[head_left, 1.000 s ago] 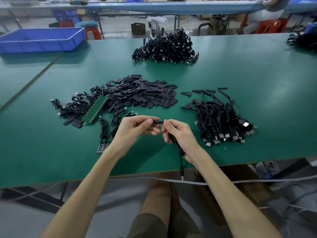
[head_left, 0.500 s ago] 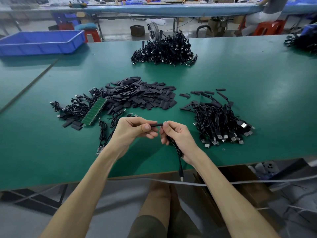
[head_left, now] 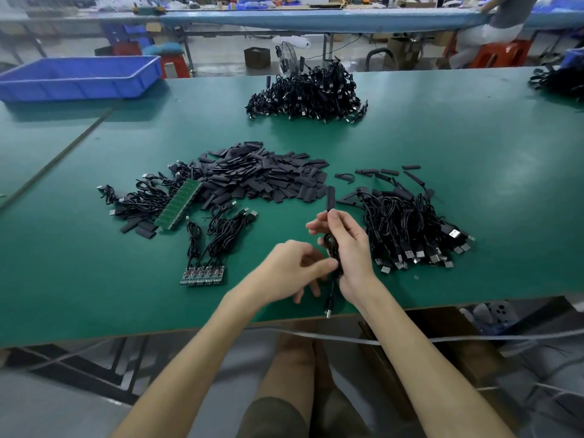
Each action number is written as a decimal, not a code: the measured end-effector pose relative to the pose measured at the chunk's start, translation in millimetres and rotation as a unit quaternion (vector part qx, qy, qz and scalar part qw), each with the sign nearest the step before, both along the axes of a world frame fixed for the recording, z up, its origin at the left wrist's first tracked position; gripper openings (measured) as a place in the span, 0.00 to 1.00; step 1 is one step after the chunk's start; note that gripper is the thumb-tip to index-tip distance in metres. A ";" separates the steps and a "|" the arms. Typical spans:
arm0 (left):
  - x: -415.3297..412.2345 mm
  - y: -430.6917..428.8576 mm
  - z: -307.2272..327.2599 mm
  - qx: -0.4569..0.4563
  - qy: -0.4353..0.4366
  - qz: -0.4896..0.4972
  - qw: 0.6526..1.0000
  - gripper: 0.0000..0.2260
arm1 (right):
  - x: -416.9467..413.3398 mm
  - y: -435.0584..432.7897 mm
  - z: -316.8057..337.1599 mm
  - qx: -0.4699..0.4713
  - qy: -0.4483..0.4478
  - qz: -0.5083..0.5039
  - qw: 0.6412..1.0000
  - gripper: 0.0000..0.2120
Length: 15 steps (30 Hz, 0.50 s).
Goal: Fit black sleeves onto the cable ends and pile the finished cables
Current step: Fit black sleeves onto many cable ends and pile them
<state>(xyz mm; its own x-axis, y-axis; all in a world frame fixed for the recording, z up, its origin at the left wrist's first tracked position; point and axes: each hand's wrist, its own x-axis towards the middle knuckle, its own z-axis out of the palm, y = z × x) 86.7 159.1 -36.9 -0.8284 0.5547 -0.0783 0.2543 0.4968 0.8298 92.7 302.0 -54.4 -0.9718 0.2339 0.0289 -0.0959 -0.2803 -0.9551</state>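
My right hand [head_left: 349, 248] grips a coiled black cable [head_left: 332, 248] upright, its sleeved end [head_left: 330, 197] sticking up above the fingers and its plug [head_left: 328, 306] dangling at the table's front edge. My left hand [head_left: 294, 268] is just left of it, thumb and fingertips touching the coil. A heap of loose black sleeves [head_left: 259, 178] lies in the middle. To the right lies a pile of cables [head_left: 407, 229] with plugs facing me. Another big cable pile [head_left: 308, 93] sits at the back.
A green circuit-board strip [head_left: 181, 205] lies beside tangled cables [head_left: 139, 200] on the left. A few cables soldered to small boards [head_left: 203, 275] lie near my left hand. A blue tray [head_left: 79, 79] stands back left. A person sits at the far right bench.
My hands were level, pushing a sleeve along the cable end between them. Now the right hand has turned the cable upright and moved right; the left has dropped to the coil.
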 end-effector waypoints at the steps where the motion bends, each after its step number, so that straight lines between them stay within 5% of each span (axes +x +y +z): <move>1: 1.1 6.0 -1.7 -0.012 0.016 0.007 1.000 0.12 | -0.4 0.4 0.3 -0.006 0.000 0.004 1.000 0.10; 9: -4.0 16.6 1.4 0.151 -0.123 0.033 0.980 0.10 | -2.0 -1.2 0.8 -0.048 -0.023 0.035 0.998 0.17; 15: -18.3 36.9 58.2 0.187 -0.126 0.026 0.974 0.15 | -6.3 -1.7 -2.8 -0.114 -0.045 0.002 0.992 0.17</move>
<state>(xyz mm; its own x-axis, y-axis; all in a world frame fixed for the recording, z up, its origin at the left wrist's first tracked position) 68.4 195.9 21.3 -0.8365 0.5416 -0.0837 0.0017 0.1552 0.9879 86.4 300.3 -57.2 -0.9688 0.2214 -0.1111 -0.0123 -0.4910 -0.8711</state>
